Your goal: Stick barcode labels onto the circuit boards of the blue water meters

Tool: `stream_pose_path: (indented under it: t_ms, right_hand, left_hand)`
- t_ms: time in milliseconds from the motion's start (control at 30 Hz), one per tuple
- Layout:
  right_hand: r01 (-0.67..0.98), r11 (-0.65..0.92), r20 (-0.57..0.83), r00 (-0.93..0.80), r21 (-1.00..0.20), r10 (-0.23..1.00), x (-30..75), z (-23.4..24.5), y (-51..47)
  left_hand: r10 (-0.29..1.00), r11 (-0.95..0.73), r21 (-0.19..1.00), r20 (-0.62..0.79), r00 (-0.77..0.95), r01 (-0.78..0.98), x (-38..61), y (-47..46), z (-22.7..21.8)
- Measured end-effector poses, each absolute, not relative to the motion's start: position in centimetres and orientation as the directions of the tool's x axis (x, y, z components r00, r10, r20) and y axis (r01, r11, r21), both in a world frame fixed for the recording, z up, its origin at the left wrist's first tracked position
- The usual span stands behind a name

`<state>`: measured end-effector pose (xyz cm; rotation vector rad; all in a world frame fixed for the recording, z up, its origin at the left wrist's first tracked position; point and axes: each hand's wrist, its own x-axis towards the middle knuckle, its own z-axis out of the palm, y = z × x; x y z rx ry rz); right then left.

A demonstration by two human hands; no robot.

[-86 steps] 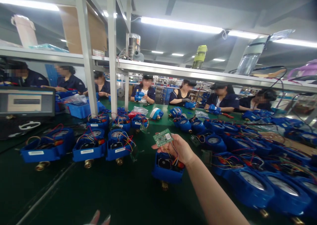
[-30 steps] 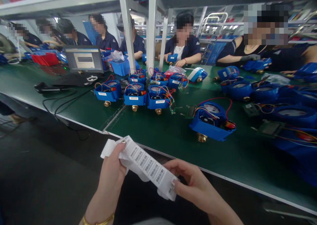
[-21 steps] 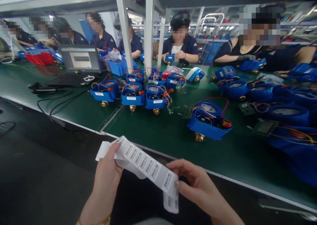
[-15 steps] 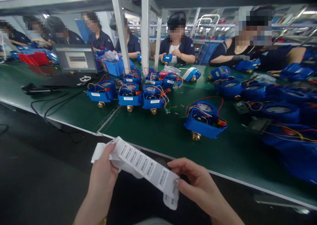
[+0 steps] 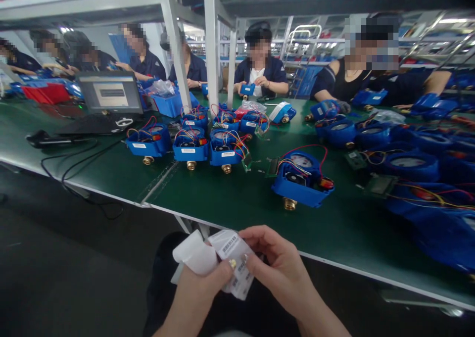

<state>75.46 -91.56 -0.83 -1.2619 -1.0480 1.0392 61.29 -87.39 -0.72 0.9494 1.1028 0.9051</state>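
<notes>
Both my hands meet low in the head view, in front of the green table edge. My left hand is closed on a white strip of barcode labels, whose loose end curls up at the left. My right hand pinches the same strip from the right, thumb and fingertips pressed on it. Beyond my hands, a blue water meter body with red and coloured wires and a brass fitting stands alone on the green table.
A row of three blue meters with labels stands left of centre. Many more blue meters crowd the right side. A laptop and black cables lie far left. Several seated people work across the table behind white shelf posts.
Earlier my right hand held a green circuit board above the meters. Since then both hands held the label strip stretched out; now they have come together and the strip is bunched between them.
</notes>
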Motion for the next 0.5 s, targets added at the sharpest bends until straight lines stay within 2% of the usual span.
stream_pose_path:
  t_ms: [200,500]
  right_hand:
    - [-0.012,0.026,0.022,0.235,-1.000,0.972,75.7,-1.6,-92.3]
    - [0.005,0.003,0.004,0.188,-1.000,0.982,75.9,-2.0,-92.9]
  left_hand:
    - [0.946,0.322,0.928,-0.306,0.111,-0.188,61.3,-86.4,-0.3]
    - [0.949,0.314,0.921,-0.310,0.055,-0.232,61.9,-86.1,0.5]
